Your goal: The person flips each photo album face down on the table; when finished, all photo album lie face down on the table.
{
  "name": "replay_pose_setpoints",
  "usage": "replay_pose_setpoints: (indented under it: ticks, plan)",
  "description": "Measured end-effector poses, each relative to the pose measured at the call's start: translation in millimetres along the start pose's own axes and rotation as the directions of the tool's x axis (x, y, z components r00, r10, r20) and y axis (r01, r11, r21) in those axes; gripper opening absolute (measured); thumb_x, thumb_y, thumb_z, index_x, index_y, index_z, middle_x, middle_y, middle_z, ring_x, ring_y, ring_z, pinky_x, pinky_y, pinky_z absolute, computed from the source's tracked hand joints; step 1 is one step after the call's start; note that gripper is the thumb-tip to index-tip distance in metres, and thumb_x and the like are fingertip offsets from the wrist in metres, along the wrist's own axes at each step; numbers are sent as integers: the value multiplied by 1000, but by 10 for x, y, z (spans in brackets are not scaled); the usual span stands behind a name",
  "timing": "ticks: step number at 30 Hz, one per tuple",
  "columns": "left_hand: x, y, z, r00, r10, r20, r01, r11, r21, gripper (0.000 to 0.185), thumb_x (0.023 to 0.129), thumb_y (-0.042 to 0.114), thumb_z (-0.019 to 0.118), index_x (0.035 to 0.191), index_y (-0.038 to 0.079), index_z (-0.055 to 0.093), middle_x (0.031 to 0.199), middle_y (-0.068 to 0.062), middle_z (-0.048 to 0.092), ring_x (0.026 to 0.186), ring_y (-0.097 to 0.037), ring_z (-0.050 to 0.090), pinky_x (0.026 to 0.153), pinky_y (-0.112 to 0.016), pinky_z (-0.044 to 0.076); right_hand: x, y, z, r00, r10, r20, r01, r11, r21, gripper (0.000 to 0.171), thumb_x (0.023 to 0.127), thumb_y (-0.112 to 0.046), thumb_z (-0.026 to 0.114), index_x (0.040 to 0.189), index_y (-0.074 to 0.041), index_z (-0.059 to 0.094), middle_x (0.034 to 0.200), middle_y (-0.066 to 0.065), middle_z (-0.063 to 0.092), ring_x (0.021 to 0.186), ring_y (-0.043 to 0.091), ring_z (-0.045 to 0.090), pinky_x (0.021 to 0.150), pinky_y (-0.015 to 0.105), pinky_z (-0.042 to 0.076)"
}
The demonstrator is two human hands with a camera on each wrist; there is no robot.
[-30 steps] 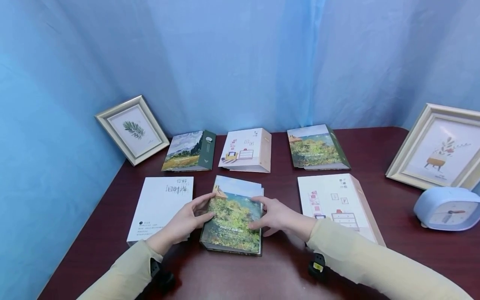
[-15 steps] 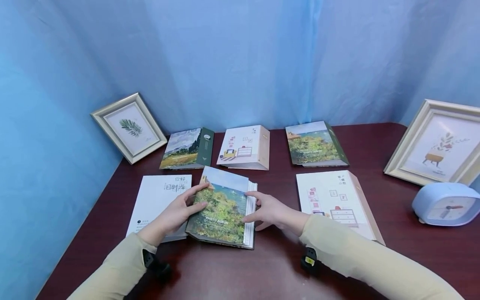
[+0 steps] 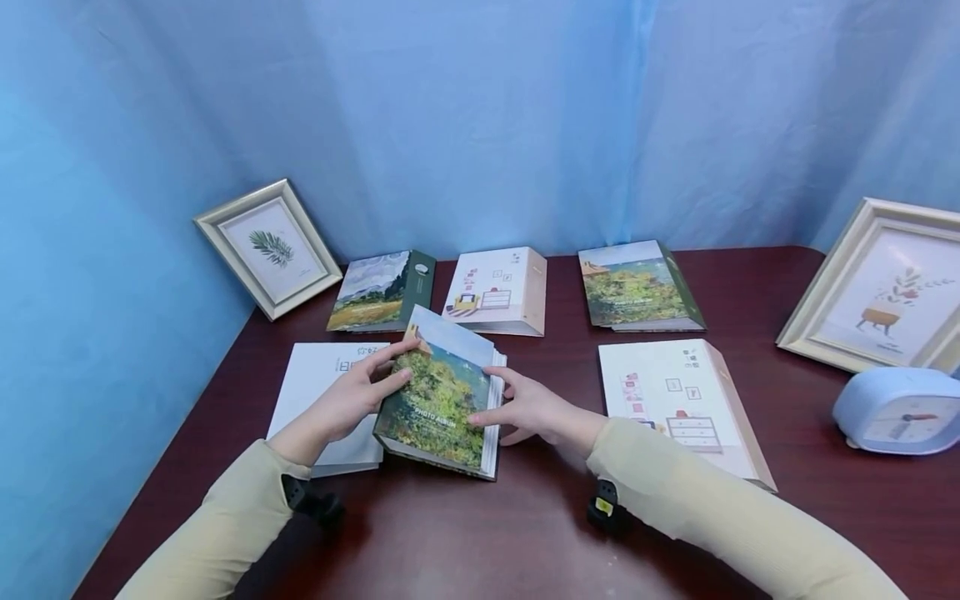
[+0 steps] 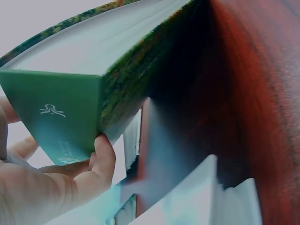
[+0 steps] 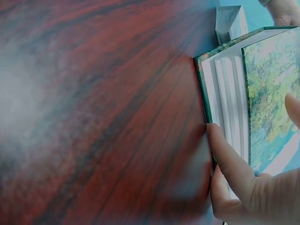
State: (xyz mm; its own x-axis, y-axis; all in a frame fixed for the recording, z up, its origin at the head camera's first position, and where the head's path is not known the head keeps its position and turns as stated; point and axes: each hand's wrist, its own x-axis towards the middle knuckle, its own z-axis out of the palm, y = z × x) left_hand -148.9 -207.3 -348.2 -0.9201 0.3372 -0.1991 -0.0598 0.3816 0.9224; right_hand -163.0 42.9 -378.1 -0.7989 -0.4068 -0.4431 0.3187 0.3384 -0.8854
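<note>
A photo album (image 3: 442, 404) with a green and yellow landscape cover is lifted off the dark red table (image 3: 525, 533), tilted, its white page edges facing right. My left hand (image 3: 358, 398) grips its green spine (image 4: 61, 112), thumb (image 4: 104, 154) under the edge. My right hand (image 3: 525, 408) holds the page side, a finger (image 5: 232, 164) along the page block (image 5: 229, 108) and the thumb on the cover (image 5: 272, 93). A white book (image 3: 322, 392) lies flat under my left hand, partly hidden by the album.
Three more albums (image 3: 382, 292), (image 3: 498, 290), (image 3: 637, 287) lie in a back row. A large white album (image 3: 675, 400) lies right of my hands. Picture frames lean at far left (image 3: 270, 246) and far right (image 3: 885, 292); a blue clock (image 3: 896, 410) stands beside the right one.
The album lay flat on the table; both hands have raised it, tilted it and shifted it left, over the white book.
</note>
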Motion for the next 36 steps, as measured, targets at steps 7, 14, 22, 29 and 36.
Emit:
replay_pose_setpoints:
  ticks: [7, 14, 22, 29, 36]
  plan:
    - [-30, 71, -47, 999, 5, 52, -4, 1000, -30, 50, 104, 34, 35, 151, 19, 26, 160, -10, 7, 144, -39, 9, 101, -72, 23, 16, -41, 6, 999, -1, 36, -1, 999, 38, 83, 84, -16, 72, 151, -19, 23, 149, 30, 18, 120, 40, 51, 78, 48, 56]
    - [-61, 169, -52, 997, 11, 72, -10, 1000, -17, 48, 104, 31, 34, 151, 22, 26, 160, -8, 8, 145, -37, 10, 102, -71, 25, -37, -142, 1, 991, -33, 132, 36, 999, -18, 80, 86, -28, 68, 151, -21, 22, 157, 18, -1, 134, 40, 36, 88, 54, 50]
    - [-59, 324, 27, 998, -22, 51, 22, 1000, -4, 47, 104, 27, 37, 150, 23, 30, 151, -14, 25, 136, -37, 28, 103, -63, 32, -161, -315, 32, 988, -107, 114, 137, 946, -294, 84, 82, -43, 70, 151, -23, 26, 157, 11, 18, 144, 30, 19, 110, 55, 28]
    - [19, 429, 111, 1000, 9, -10, -10, 998, -61, 51, 102, 24, 44, 150, 23, 29, 149, -17, 32, 133, -36, 39, 102, -53, 40, -272, -490, -30, 989, -79, 128, 103, 975, -198, 81, 87, -40, 65, 152, -23, 19, 153, 20, 25, 138, 35, 32, 100, 54, 42]
    - [71, 431, 190, 997, 65, -51, -70, 992, -104, 49, 100, 14, 48, 147, 14, 36, 144, -17, 42, 124, -34, 49, 95, -45, 49, -363, -583, -46, 983, -116, 141, 129, 988, -86, 86, 88, -33, 67, 152, -32, 10, 152, 24, 21, 136, 38, 34, 89, 50, 51]
